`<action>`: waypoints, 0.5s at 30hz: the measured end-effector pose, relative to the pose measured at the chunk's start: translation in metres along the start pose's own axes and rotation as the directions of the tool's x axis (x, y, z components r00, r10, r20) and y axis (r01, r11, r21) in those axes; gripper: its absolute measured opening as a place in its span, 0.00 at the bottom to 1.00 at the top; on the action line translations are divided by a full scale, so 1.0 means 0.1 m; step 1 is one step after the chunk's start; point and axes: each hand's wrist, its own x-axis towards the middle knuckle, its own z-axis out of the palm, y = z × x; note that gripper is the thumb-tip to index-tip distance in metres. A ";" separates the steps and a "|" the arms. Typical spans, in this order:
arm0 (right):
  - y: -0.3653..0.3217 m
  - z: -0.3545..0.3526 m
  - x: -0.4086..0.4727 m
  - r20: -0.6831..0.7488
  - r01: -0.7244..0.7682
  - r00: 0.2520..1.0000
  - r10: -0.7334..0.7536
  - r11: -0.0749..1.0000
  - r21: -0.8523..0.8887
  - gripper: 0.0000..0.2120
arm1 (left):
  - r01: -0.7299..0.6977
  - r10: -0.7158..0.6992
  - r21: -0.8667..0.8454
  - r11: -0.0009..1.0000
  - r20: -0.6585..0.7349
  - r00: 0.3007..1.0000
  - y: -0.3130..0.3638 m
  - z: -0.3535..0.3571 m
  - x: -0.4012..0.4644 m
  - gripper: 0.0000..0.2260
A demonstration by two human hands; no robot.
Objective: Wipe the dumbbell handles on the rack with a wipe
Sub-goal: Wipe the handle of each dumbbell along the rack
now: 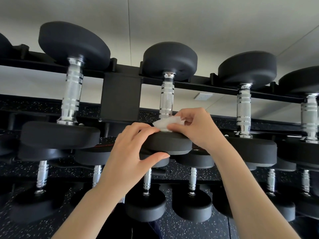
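A white wipe point(166, 124) is bunched at the near end of the chrome handle point(167, 97) of the middle dumbbell on the top row of the black rack point(120, 94). My right hand point(195, 128) pinches the wipe from the right. My left hand point(133, 152) grips the near black head point(169, 144) of that dumbbell, thumb under its rim, fingertips touching the wipe's left edge. The handle's lowest part is hidden by the wipe and my fingers.
Other dumbbells sit on the top row: one on the left point(71, 94), two on the right point(244, 107). A lower row holds several smaller dumbbells point(146, 187). Speckled black floor point(189, 228) lies below, and a white wall with a socket point(203, 96) stands behind.
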 end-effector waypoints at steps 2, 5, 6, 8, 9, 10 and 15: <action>0.03 -0.03 0.00 0.041 -0.019 0.999 0.019 1.000 0.003 0.07 | 0.003 -0.003 0.002 1.000 0.003 1.000 0.00 -0.01 0.00 0.21; 0.09 -0.03 0.00 0.020 -0.061 0.998 0.060 0.996 0.059 0.06 | -0.003 0.003 0.006 1.000 0.007 1.000 -0.01 -0.02 0.00 0.21; 0.10 -0.02 0.00 0.014 -0.070 0.998 0.069 0.994 0.078 0.05 | -0.002 0.001 0.004 1.000 0.008 1.000 -0.01 -0.02 0.00 0.22; 0.10 0.01 0.01 -0.001 -0.098 0.995 0.099 0.987 0.129 0.05 | 0.001 -0.001 0.002 1.000 0.006 1.000 -0.01 -0.02 0.01 0.22; 0.10 0.03 0.01 -0.012 -0.117 0.993 0.121 0.978 0.172 0.05 | 0.000 0.000 0.004 1.000 0.005 1.000 -0.01 -0.01 0.01 0.22; 0.10 0.04 0.02 -0.024 -0.135 0.989 0.143 0.967 0.218 0.05 | -0.001 0.001 0.006 1.000 0.004 1.000 -0.01 -0.01 0.01 0.22; 0.12 0.11 0.08 -0.103 -0.187 0.961 0.257 0.877 0.444 0.04 | -0.003 0.003 0.002 1.000 -0.003 1.000 -0.01 0.00 0.00 0.21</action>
